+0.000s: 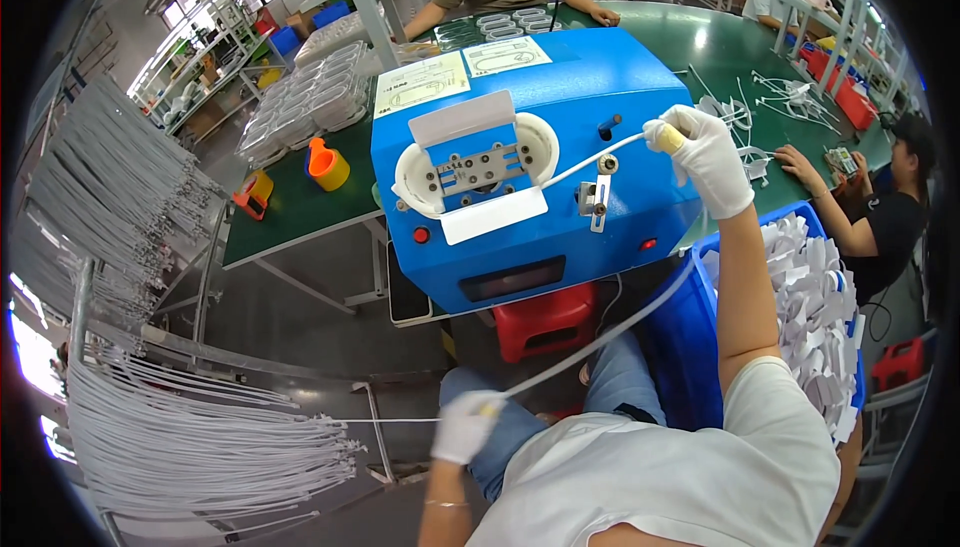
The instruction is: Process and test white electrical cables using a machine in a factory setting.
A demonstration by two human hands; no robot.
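Note:
A blue winding machine stands before me on the green table. Its winding head has a metal centre, white side pieces and two white flaps. White cable runs from the head past a small roller guide to my right hand, gloved in white with a yellow finger covering, its fingers closed on the cable. From there the cable hangs in a slanting line to my left hand. That gloved hand, slightly blurred, is closed around the cable low over my lap. Beyond it, a cable stretches toward the rack at left.
Bundles of white cables hang at left. A blue bin at right holds white paper pieces. Orange and yellow tape dispensers and clear trays sit left of the machine, a red stool below. Other people work behind and at right.

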